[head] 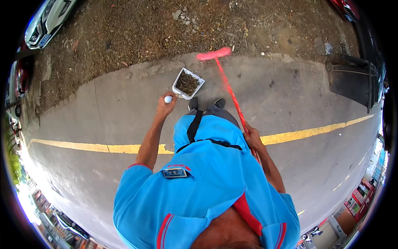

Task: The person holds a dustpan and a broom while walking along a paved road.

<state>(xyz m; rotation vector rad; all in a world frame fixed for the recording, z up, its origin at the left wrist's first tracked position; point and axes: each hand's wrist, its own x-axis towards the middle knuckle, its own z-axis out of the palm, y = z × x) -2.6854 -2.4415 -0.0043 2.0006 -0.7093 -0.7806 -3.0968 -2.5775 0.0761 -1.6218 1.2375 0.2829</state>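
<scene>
My left hand [167, 105] grips the upright white handle [168, 99] of a long-handled dustpan. Below it the white dustpan [199, 88] is on the concrete in front of my shoes, with dark dirt and leaf litter [187, 83] in its pan. Held in my right hand [254, 137] is a red broom stick [235, 101] with a spiral stripe, slanting forward. At its far end the pinkish-red broom head [214, 54] lies over the border of concrete and bare soil, right of the dustpan and farther out. The broom looks slightly blurred.
Ahead lies brown ground [140, 34] with dry leaves and broken stones [182, 17]. A dark wheeled bin [351, 82] stands at the right, near a clear plastic scrap [328, 48]. Parked cars [46, 25] line the left rim. A yellow painted line [304, 133] crosses the concrete [124, 105].
</scene>
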